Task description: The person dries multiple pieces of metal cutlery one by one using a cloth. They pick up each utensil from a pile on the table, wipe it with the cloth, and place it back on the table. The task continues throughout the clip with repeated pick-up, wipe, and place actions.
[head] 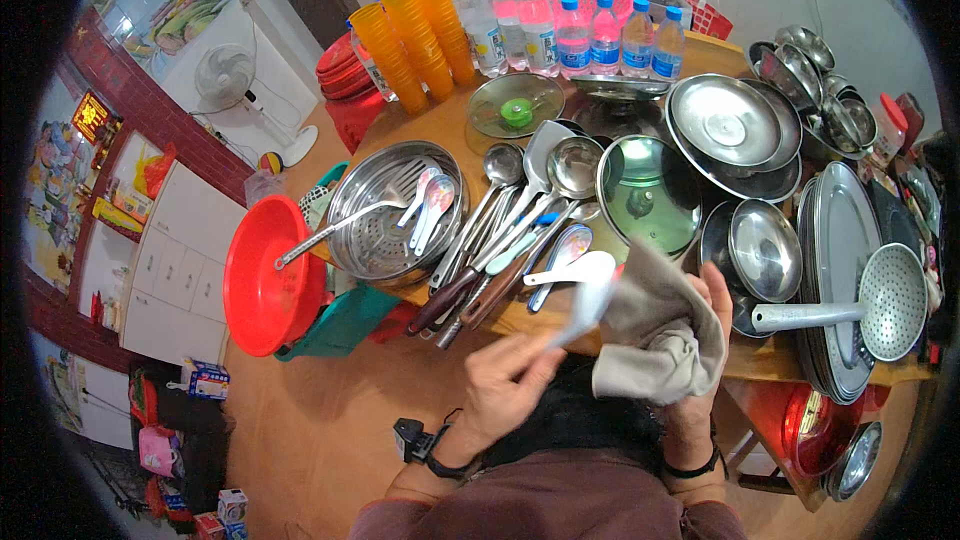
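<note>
My left hand (510,382) grips the handle end of a pale soup spoon (589,307), which is blurred. In my right hand (709,315) is a grey-beige cloth (660,330), bunched over the palm and hanging in front of the fingers. Just beyond the spoon, a white soup spoon (577,268) lies on a patterned soup spoon (551,285) at the table's near edge. Left of these is a pile of metal ladles and spatulas, among them a ladle (576,165) and a wide spatula (541,157). A glass lid (649,199) is beyond the cloth.
On the wooden table (480,315) stand a steel steamer basket (375,240) holding spoons, orange cup stacks (416,37), water bottles (487,30), steel bowls (765,247) and oval trays (847,240) under a perforated skimmer (892,300). A red basin (262,277) is at the left edge.
</note>
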`<action>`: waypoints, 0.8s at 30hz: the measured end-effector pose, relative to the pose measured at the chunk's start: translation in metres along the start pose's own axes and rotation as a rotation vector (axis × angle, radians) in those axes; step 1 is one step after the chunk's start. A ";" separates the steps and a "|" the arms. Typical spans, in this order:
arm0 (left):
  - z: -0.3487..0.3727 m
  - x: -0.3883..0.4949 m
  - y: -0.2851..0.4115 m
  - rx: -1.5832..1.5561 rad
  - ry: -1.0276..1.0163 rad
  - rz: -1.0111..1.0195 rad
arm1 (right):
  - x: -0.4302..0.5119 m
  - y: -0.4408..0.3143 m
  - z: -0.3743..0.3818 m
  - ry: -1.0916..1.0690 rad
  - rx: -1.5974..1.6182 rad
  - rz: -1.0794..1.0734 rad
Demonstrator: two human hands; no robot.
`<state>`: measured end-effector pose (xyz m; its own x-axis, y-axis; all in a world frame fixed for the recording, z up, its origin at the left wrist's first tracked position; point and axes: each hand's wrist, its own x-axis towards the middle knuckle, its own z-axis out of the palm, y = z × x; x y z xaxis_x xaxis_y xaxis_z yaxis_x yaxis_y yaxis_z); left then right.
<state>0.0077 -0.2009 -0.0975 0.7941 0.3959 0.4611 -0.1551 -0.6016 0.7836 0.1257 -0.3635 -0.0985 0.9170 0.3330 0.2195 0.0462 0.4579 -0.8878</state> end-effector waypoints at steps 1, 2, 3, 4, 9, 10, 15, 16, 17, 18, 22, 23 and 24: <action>0.004 -0.002 0.006 0.082 -0.070 0.053 | -0.001 0.002 0.001 0.015 -0.007 0.010; 0.012 0.000 0.009 0.066 -0.122 0.219 | -0.004 0.003 0.002 -0.045 -0.103 0.005; 0.021 -0.004 0.017 0.096 -0.187 0.245 | -0.004 0.004 0.001 -0.160 -0.341 -0.107; 0.022 -0.005 0.021 0.091 -0.206 0.241 | -0.005 0.005 0.000 -0.112 -0.290 -0.071; -0.003 0.007 0.021 -0.039 -0.279 0.220 | -0.008 -0.004 -0.013 0.081 -0.193 -0.095; -0.016 0.009 0.021 0.008 -0.273 0.299 | -0.006 -0.005 -0.014 0.104 -0.197 -0.107; -0.080 0.027 0.010 0.405 0.045 0.269 | 0.004 0.001 -0.017 0.239 0.056 0.026; -0.090 0.035 0.002 0.515 0.110 0.282 | 0.006 0.004 -0.019 0.251 0.156 0.071; -0.099 0.043 -0.008 0.569 0.146 0.233 | 0.007 0.006 -0.022 0.238 0.284 0.113; -0.107 0.051 -0.020 0.624 0.180 0.210 | 0.007 0.008 -0.027 0.201 0.256 0.152; -0.123 0.076 -0.070 0.756 0.187 0.160 | 0.003 0.015 -0.044 0.059 0.500 0.369; -0.124 0.079 -0.080 0.813 0.173 0.161 | 0.002 0.016 -0.048 0.083 0.606 0.388; -0.124 0.082 -0.088 0.856 0.160 0.169 | -0.001 0.016 -0.050 0.081 0.638 0.317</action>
<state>0.0142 -0.0295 -0.0771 0.6989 0.3084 0.6453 0.2808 -0.9481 0.1490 0.1454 -0.3977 -0.1328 0.8756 0.4790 -0.0625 -0.4452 0.7500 -0.4891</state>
